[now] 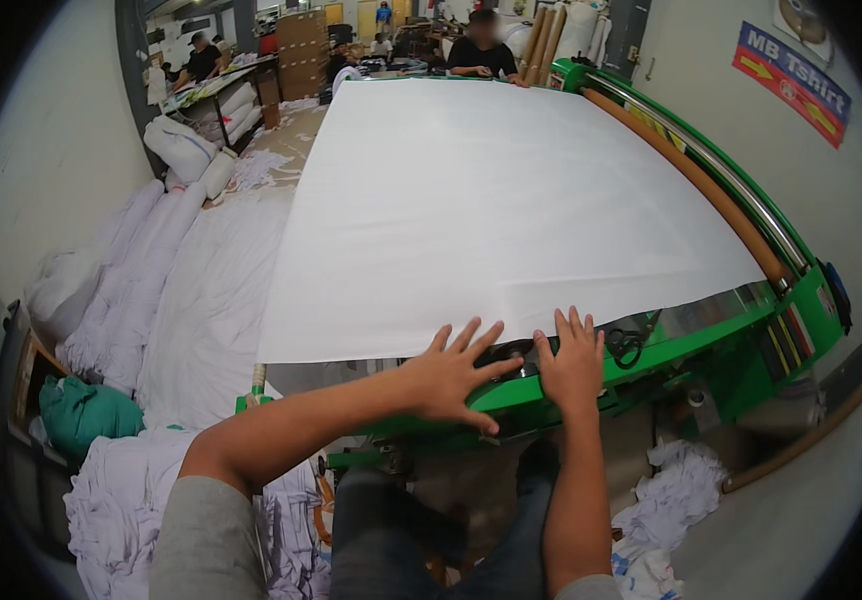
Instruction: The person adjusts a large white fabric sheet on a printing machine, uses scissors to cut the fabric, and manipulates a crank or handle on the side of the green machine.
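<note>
A wide white sheet (491, 200), fabric or paper, lies spread over the bed of a green machine (751, 375). My left hand (456, 378) is open with fingers spread, over the machine's near side just below the sheet's front edge. Beside it, my right hand (572, 365) is open too, its outstretched fingertips at that same edge. Whether either hand presses on the sheet, I cannot tell. Neither holds anything. A pair of scissors (627, 346) with dark handles rests on the machine just right of my right hand.
A brown roller (691, 185) runs along the machine's right side. Another person (483, 52) is at its far end. White fabric rolls (141, 270) lie at the left, near a green bundle (89, 415). Crumpled white cloth (676, 495) and a long brown tube (801, 440) are at the lower right.
</note>
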{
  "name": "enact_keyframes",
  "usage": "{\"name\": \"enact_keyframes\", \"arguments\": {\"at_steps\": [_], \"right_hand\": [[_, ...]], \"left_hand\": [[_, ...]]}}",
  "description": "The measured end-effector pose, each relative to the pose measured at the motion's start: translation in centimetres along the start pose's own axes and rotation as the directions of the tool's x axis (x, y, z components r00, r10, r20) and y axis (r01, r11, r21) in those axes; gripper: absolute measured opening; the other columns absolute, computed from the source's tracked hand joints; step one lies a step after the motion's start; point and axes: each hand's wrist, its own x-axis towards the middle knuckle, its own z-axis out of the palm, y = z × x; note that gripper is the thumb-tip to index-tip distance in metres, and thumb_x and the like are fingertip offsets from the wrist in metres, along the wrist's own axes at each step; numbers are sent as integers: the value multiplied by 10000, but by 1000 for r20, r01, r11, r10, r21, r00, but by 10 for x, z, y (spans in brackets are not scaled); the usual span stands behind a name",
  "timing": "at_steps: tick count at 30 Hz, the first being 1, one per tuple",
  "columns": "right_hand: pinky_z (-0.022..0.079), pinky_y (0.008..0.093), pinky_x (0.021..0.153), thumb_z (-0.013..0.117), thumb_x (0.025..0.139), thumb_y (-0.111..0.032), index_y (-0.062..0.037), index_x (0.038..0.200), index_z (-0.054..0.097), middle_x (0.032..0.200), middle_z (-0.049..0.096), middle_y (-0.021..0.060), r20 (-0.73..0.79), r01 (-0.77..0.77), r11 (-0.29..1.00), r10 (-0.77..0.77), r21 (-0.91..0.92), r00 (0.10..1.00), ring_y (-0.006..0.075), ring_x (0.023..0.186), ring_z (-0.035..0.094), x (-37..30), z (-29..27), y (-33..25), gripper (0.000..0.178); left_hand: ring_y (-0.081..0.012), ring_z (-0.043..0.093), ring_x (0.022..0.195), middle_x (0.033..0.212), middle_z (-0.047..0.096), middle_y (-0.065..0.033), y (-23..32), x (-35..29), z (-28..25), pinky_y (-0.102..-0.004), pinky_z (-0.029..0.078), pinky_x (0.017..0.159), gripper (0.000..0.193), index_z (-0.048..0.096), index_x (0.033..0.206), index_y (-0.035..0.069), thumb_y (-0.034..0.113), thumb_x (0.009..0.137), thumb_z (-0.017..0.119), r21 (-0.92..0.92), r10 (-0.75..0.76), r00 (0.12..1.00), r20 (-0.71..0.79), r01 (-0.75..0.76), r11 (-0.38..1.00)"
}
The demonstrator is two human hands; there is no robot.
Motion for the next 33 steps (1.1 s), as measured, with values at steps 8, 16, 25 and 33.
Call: {"name": "enact_keyframes", "arguments": {"at_steps": [8, 16, 25, 33], "right_hand": [[211, 596, 1347, 553, 1101, -509, -100, 1601, 581, 1715, 469, 193, -82, -15, 994, 6, -105, 997, 431, 1620, 352, 19, 15, 8, 646], [195, 572, 1357, 542, 1107, -526, -110, 1602, 580, 1722, 453, 210, -46, -52, 997, 50, -52, 998, 434, 1631, 331, 22, 9, 3, 648], [180, 576, 1361, 534, 1106, -549, -91, 1606, 564, 1715, 447, 242, -32, -61, 994, 58, -92, 998, 450, 1625, 337, 30, 14, 6, 679], [178, 572, 1361, 516, 1111, -553, -87, 1624, 541, 1724, 429, 249, -9, -67, 992, 66, -105, 998, 451, 1630, 326, 29, 12, 8, 694]], "left_hand": [[-547, 45, 1684, 1839, -42, -276, 7, 8, 12, -769, 181, 1287, 1073, 161, 1792, 300, 722, 953, 679, 57, -3, 1000, -17, 4, 998], [-558, 77, 1676, 1835, -43, -286, 4, 6, 12, -742, 226, 1285, 1038, 157, 1793, 290, 638, 981, 702, 4, 14, 1000, -23, -14, 1000], [-553, 132, 1670, 1833, -8, -294, 6, 4, 13, -695, 297, 1261, 1053, 183, 1790, 254, 617, 967, 731, 29, 25, 997, -68, -23, 999], [-541, 139, 1672, 1835, 9, -287, 6, 4, 17, -679, 297, 1266, 1059, 194, 1789, 249, 620, 962, 741, -2, 20, 998, -66, -20, 1000]]}}
